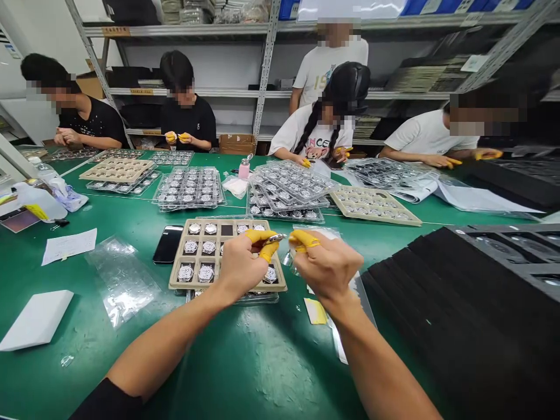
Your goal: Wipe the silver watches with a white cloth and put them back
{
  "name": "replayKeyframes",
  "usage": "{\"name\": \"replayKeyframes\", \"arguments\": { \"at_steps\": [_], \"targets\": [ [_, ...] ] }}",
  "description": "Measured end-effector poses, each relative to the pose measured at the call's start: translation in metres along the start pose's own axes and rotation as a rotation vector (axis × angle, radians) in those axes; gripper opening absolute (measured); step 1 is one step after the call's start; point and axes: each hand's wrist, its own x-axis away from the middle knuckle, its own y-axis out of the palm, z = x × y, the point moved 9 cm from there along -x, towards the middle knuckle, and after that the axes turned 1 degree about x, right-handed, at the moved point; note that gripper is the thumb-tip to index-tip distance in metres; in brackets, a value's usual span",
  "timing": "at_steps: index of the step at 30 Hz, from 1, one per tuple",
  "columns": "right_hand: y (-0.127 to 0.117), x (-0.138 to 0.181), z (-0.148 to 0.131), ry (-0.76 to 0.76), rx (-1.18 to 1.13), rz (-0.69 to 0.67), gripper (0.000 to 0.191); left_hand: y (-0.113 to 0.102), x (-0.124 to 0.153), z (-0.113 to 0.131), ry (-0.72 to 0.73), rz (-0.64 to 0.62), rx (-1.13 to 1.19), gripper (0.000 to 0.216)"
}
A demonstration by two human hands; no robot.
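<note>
Small silver piece (275, 238) pinched between thumb and forefinger of my left hand (238, 268), yellow finger cots (262, 242) on, held above beige tray (205, 222). Right hand (326, 268) just beside it, cotted fingertips (304, 239) pressed together; cannot tell if they hold anything. Round silver parts (196, 273) sit in tray's square pockets, some under my left hand. Black phone (167, 244) left of tray, on green bench mat (65, 361).
</note>
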Motion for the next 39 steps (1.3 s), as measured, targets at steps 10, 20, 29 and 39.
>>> {"name": "replayKeyframes", "arguments": {
  "at_steps": [10, 20, 29, 39],
  "targets": [
    [0.015, 0.0, 0.003, 0.482, -0.786, -0.092, 0.013, 0.011, -0.006, -0.004, -0.152, -0.086, 0.431, 0.026],
    [-0.01, -0.005, -0.025, 0.08, -0.715, 0.044, 0.045, -0.021, -0.007, 0.056, 0.34, -0.087, -0.351, 0.023],
    [-0.022, -0.011, -0.027, -0.071, -0.602, 0.064, 0.059, -0.016, 0.001, 0.054, 0.319, -0.072, -0.406, 0.015],
    [-0.023, -0.009, -0.026, 0.018, -0.522, 0.123, 0.045, -0.013, 0.002, 0.049, 0.26, -0.022, -0.156, 0.023]
  ]
}}
